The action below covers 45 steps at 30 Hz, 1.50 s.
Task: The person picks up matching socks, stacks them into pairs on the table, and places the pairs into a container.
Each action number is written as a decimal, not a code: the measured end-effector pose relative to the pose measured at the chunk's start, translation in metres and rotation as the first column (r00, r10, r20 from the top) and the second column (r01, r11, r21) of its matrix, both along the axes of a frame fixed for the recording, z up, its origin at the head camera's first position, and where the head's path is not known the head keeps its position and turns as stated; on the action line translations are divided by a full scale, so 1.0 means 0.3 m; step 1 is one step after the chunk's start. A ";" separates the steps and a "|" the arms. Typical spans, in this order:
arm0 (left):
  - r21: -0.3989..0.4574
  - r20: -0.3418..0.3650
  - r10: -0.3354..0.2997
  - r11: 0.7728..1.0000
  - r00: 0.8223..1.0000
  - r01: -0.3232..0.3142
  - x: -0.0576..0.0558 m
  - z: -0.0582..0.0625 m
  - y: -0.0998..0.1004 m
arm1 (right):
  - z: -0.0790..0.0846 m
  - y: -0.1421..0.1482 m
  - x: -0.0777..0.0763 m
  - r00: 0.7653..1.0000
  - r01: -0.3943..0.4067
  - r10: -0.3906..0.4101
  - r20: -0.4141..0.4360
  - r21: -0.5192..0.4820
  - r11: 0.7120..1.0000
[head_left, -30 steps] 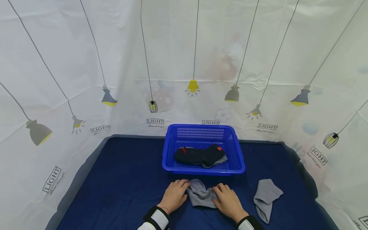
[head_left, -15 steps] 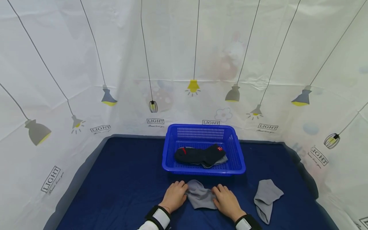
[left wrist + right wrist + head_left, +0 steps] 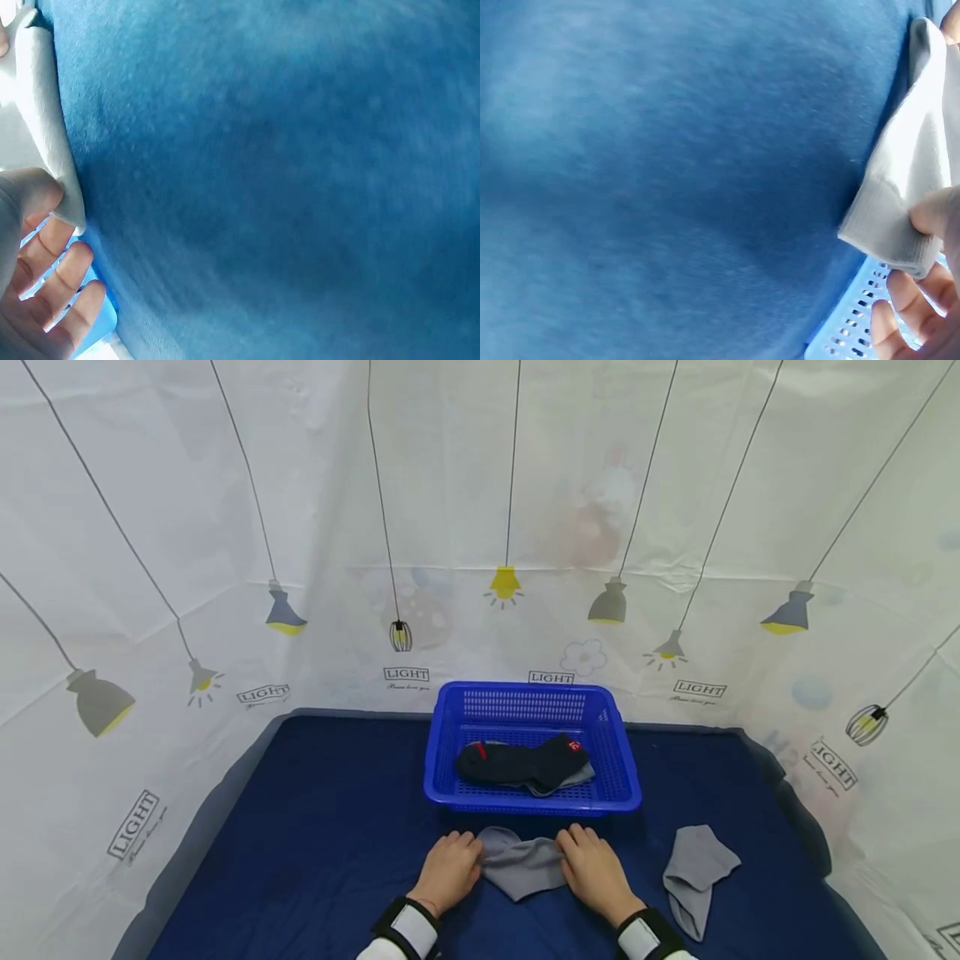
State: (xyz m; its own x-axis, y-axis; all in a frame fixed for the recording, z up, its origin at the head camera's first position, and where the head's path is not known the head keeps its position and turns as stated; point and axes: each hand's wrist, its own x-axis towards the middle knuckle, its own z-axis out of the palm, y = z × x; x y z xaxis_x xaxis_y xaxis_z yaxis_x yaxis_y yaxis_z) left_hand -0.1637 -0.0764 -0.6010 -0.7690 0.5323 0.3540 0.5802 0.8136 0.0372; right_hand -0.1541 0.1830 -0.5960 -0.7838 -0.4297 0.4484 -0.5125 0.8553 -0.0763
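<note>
A grey sock (image 3: 522, 867) stretches between both hands, just in front of the blue basket. My left hand (image 3: 448, 870) pinches its left end between thumb and index finger; the other fingers (image 3: 66, 281) stay loosely bent in the left wrist view. At the opposite end my right hand (image 3: 595, 870) pinches the ribbed cuff (image 3: 892, 225), thumb on top. The sock's middle sags toward the person. A second grey sock (image 3: 697, 877) lies folded over on itself to the right of the right hand.
The blue plastic basket (image 3: 433, 777) stands at the back middle, holding black socks (image 3: 517, 766) with red marks over something grey. A dark blue cloth (image 3: 330, 810) covers the table. White curtain walls (image 3: 480, 485) printed with lamps surround it.
The grey sock, earlier bunched and flatter on the cloth, is now drawn more taut between the hands, its lower edge forming a point. Both hands have shifted slightly away from the person.
</note>
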 end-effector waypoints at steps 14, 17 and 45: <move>0.045 -0.147 0.053 0.998 0.988 -0.047 -0.030 0.070 -0.064 | 0.039 -0.056 -0.045 0.993 -0.040 0.035 -0.115 -0.039 0.998; 0.037 -0.132 0.040 0.999 0.990 -0.036 -0.012 0.072 -0.065 | 0.034 -0.054 -0.040 0.995 -0.035 0.032 -0.097 -0.030 0.999; 0.084 -0.045 -0.125 0.988 0.991 0.129 0.170 0.003 0.027 | -0.038 0.069 0.109 0.999 0.024 -0.027 0.037 0.068 0.997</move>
